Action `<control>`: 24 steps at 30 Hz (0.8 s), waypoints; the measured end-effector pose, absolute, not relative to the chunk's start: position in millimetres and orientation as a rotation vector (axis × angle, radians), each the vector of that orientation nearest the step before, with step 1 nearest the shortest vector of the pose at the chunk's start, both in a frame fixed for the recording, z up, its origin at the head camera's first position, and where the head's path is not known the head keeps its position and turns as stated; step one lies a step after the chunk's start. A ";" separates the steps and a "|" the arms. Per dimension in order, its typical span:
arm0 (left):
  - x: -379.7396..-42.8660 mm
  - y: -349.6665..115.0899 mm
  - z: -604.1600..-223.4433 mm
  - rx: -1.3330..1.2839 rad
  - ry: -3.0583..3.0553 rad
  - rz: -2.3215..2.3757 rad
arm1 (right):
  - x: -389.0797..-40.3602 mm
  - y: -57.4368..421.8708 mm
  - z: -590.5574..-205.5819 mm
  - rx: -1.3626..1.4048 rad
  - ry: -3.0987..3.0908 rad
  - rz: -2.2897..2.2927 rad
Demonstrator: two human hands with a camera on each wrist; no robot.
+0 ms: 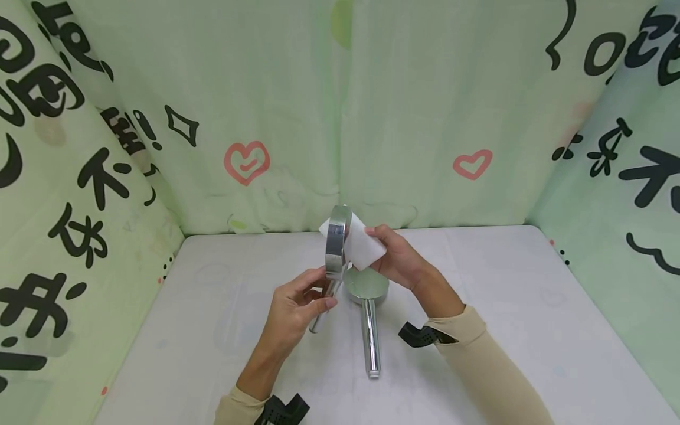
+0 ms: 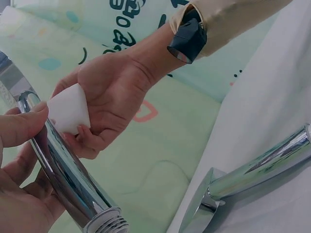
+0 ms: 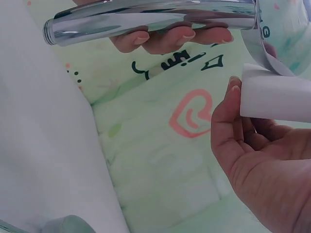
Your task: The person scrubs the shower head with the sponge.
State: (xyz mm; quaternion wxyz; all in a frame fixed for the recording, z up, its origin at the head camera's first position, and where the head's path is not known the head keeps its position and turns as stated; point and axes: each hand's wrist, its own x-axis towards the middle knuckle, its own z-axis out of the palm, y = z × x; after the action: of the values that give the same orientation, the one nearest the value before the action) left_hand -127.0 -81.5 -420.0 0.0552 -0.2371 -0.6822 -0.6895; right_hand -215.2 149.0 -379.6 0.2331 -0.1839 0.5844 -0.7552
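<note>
My left hand grips a chrome shower head by its handle, thumb on one side and fingers on the other. Its round head is up and turned on edge, and the threaded handle end points down. With my right hand I hold a white sponge between thumb and fingers, right at the shower head's face. Part of the sponge is hidden behind the head in the head view. A second chrome shower head lies on the table below, handle towards me.
The white table spreads out around both hands. Pale green curtains with black lettering and red hearts hang at the back and both sides. Each wrist carries a black camera mount at the beige sleeve.
</note>
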 end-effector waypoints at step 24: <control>-130.8 -77.3 -425.9 -0.369 -2.190 -2.223 | -206.7 152.4 -320.3 -1.164 2.448 -1.830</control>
State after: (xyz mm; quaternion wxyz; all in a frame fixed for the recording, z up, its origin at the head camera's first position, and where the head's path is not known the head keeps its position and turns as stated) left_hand -130.8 -77.3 -425.9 -0.0003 -0.1175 -0.6969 -0.7075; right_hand -206.7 152.4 -320.3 -0.0643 -0.3553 0.7470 -0.5583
